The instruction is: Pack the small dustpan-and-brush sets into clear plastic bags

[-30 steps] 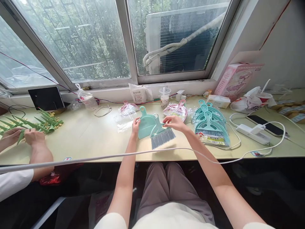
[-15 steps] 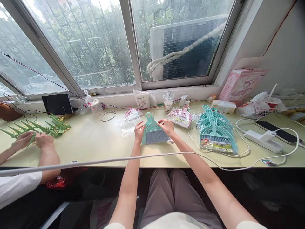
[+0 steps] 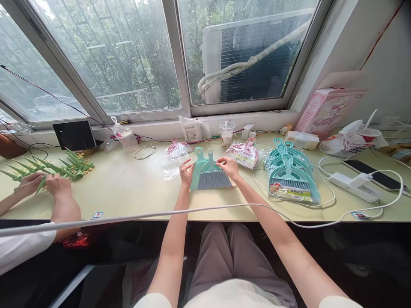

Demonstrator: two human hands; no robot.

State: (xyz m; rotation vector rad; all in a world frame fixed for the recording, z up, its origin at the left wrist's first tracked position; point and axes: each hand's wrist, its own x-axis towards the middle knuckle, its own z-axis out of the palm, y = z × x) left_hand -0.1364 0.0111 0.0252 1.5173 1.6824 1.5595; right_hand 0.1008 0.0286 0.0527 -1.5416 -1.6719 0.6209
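Note:
In front of me a teal dustpan (image 3: 196, 181) stands on the table with a small brush (image 3: 213, 179) of grey bristles before it. My left hand (image 3: 186, 173) pinches the dustpan's left edge. The fingers of my right hand (image 3: 228, 167) are closed on the upper right of the brush. Handle ends of both stick up side by side, apart from each other. Right of them lie several wrapped teal dustpan sets (image 3: 290, 177), and behind, a wrapped pink dustpan set (image 3: 245, 154). Clear plastic wrapping (image 3: 171, 169) lies left of my left hand.
A white cable (image 3: 144, 217) hangs across the view before the table edge. At the left, another person's hands (image 3: 48, 185) hold green pieces. A drink cup (image 3: 226, 132), a power strip (image 3: 353, 187), a phone (image 3: 374, 174) and a tablet (image 3: 74, 135) stand or lie around.
The brush has shifted right relative to the dustpan, with my right hand moving along. The two handles, overlapping before, now show apart. My left hand stays at the dustpan's edge.

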